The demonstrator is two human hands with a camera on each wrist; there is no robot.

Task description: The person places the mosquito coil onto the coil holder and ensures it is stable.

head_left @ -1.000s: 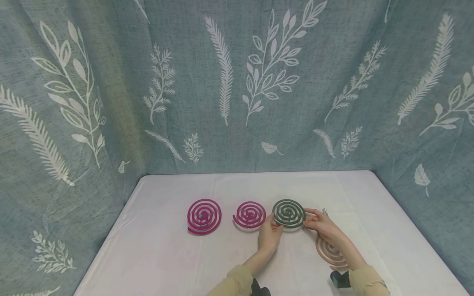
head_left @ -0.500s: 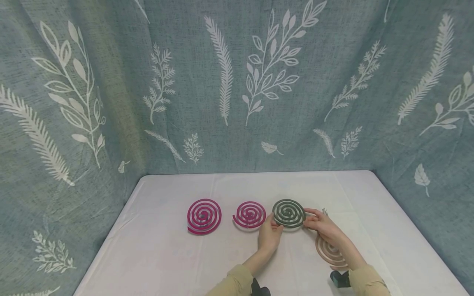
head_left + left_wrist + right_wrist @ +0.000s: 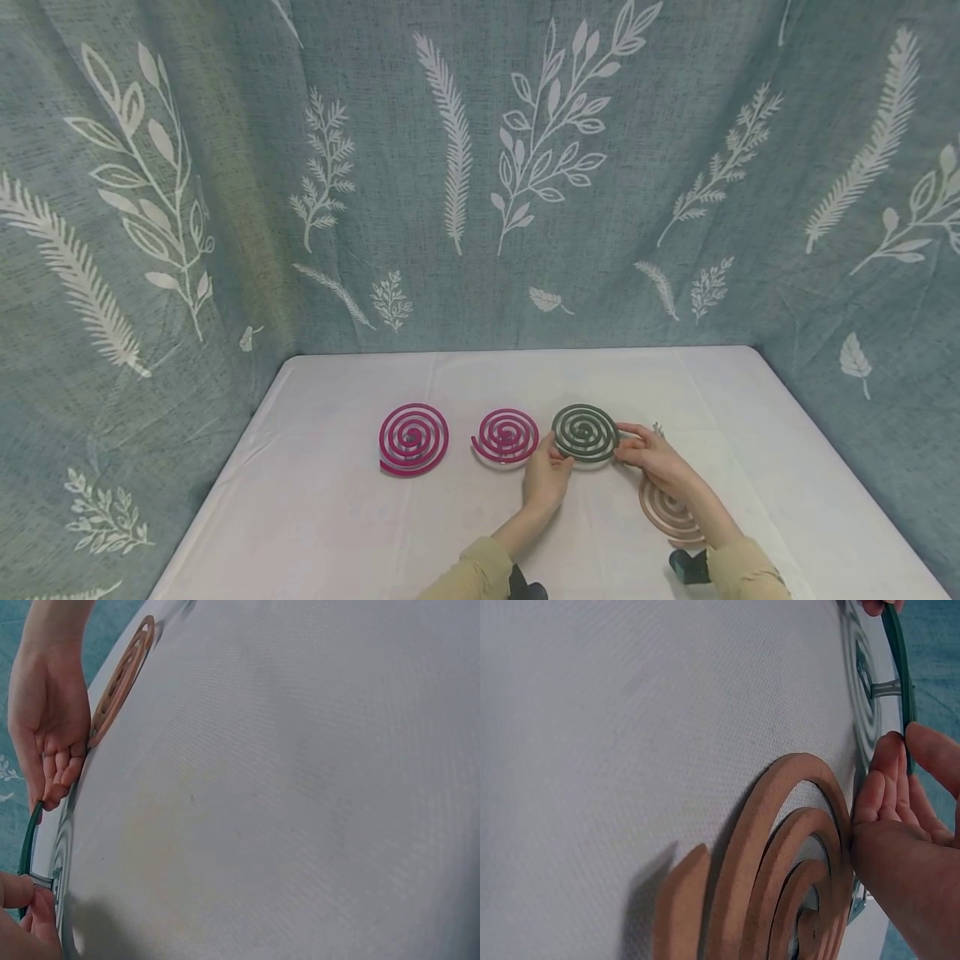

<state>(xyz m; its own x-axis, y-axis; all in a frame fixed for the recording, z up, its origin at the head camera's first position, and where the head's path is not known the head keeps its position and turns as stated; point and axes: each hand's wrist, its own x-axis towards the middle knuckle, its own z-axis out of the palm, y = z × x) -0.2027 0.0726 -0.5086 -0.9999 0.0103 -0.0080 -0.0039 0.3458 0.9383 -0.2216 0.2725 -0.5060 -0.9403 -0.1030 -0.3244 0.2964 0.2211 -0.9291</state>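
A dark green mosquito coil (image 3: pixel 586 433) is pinched at its near left edge by my left hand (image 3: pixel 546 483) and at its right edge by my right hand (image 3: pixel 662 463). In the right wrist view, a small metal stand (image 3: pixel 886 688) shows under this green coil (image 3: pixel 898 652), which sits raised above the table with its shadow below. Seen from the left wrist, both hands grip the rim from opposite sides. Right below my right hand and forearm, a brown mosquito coil (image 3: pixel 660 510) lies flat on the white table, partly hidden by the arm.
Two magenta coils stand to the left: one magenta coil (image 3: pixel 507 436) close beside my left hand, another magenta coil (image 3: pixel 413 440) farther out. Just behind my right hand, a small metal piece (image 3: pixel 658 429) partly shows. A patterned curtain (image 3: pixel 480 167) encloses the white table (image 3: pixel 300 500).
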